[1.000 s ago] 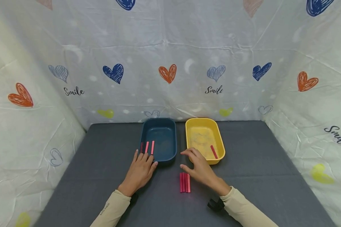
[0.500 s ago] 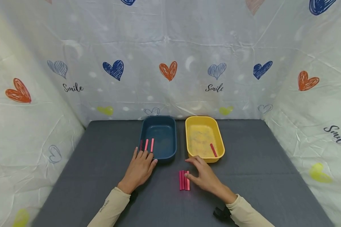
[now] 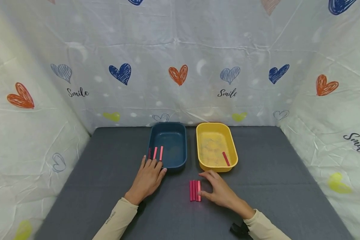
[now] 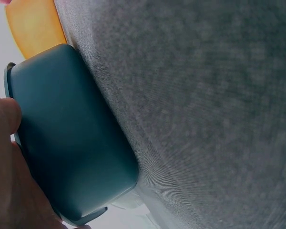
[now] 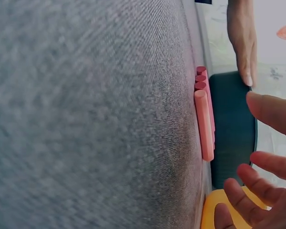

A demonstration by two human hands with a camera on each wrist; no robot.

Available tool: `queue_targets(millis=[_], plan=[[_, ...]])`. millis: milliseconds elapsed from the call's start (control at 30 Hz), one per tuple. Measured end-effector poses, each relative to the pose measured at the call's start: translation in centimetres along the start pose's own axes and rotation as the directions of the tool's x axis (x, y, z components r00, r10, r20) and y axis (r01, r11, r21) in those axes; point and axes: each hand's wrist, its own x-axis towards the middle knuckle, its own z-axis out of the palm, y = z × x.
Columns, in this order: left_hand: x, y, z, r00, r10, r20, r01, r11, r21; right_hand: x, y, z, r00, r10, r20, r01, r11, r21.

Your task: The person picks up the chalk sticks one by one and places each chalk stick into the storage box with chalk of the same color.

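Observation:
A row of several short round sticks, three dark pinkish red and a lighter pink one at the right end, lies on the grey cloth. My right hand is just right of that row, thumb and fingers spread apart, thumb tip overlapping the light stick in the head view. My left hand rests on the near rim of the dark blue tub, fingers reaching over it and thumb at the edge. Inside the tub are two pink sticks and a dark one.
A yellow tub stands right of the blue one, with one red stick inside. Both tubs sit near the back of the cloth-covered table. A white curtain printed with hearts closes off the back and sides.
My right hand has drawn back from the yellow tub's near corner, toward the row of sticks and slightly right. The left hand stays on the blue tub, and the sticks lie as before.

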Motion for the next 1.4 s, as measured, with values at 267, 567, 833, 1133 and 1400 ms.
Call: queue_targets(millis=[267, 567, 833, 1133, 1400], plan=[[0.11, 0.1, -0.19, 1.0, -0.001, 0.004, 0.001, 1.0, -0.009, -0.25, 0.34, -0.1, 0.998, 0.028, 0.057, -0.028, 1.0, -0.008], [0.05, 0.1, -0.08, 1.0, 0.002, 0.001, -0.002, 1.0, 0.0, -0.46, 0.68, -0.11, 0.984, 0.071, 0.163, -0.069, 0.997, -0.019], [0.01, 0.14, -0.1, 1.0, 0.002, 0.007, -0.002, 1.0, 0.004, -0.47, 0.78, 0.04, 0.976, 0.082, 0.2, -0.075, 0.996, -0.041], [-0.02, 0.1, -0.2, 1.0, 0.0, 0.009, 0.0, 1.0, 0.005, -0.34, 0.88, 0.27, 0.976, 0.064, 0.209, -0.052, 0.997, -0.065], [0.05, 0.13, -0.27, 1.0, -0.002, 0.013, 0.002, 1.0, -0.005, -0.37, 0.93, 0.46, 0.976, 0.076, 0.204, -0.064, 0.996, -0.065]])
